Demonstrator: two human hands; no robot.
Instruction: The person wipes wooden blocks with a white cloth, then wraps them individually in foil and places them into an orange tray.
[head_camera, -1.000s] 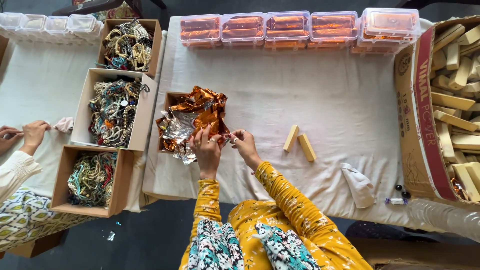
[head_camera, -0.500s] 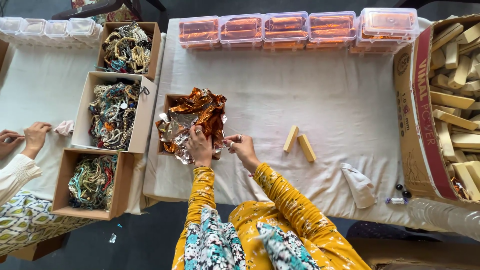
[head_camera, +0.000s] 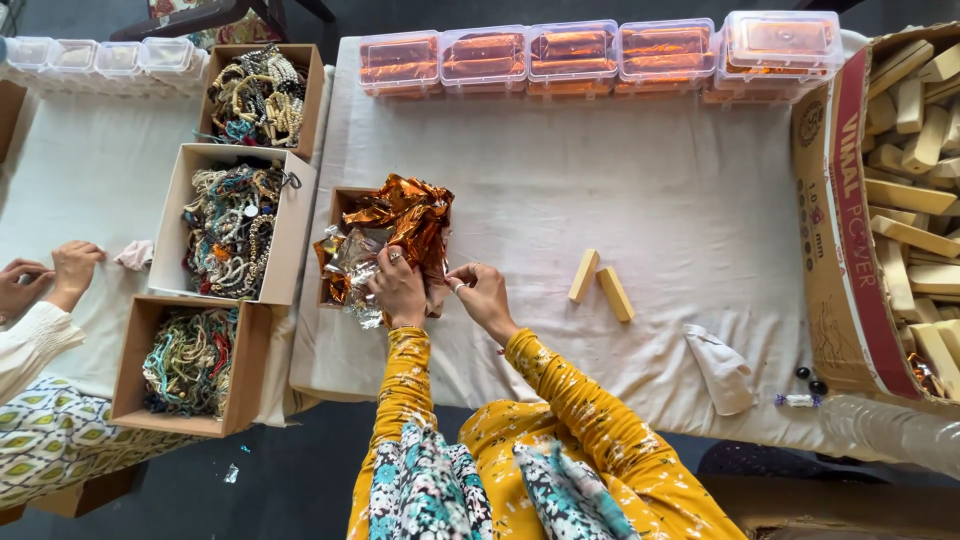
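Note:
My left hand (head_camera: 398, 289) rests on crinkled orange and silver foil wrappers (head_camera: 400, 220) that fill a small cardboard box (head_camera: 338, 205) on the white-clothed table. Its fingers are closed on the foil. My right hand (head_camera: 482, 295) sits just right of the box, thumb and fingers pinched on a foil edge near the box's corner. Two pale wooden blocks (head_camera: 600, 283) lie on the cloth to the right of my hands, untouched.
A row of clear lidded tubs (head_camera: 590, 55) with orange contents lines the far edge. A big carton of wooden blocks (head_camera: 915, 200) stands right. Three boxes of beaded bracelets (head_camera: 232, 225) stand left, where another person's hands (head_camera: 45, 280) work. A white cloth bag (head_camera: 722, 368) lies near.
Both hands have shifted slightly within the foil; the left hand has moved a little toward the box's front right corner and the foil bundle has been ruffled. The blocks stay put.

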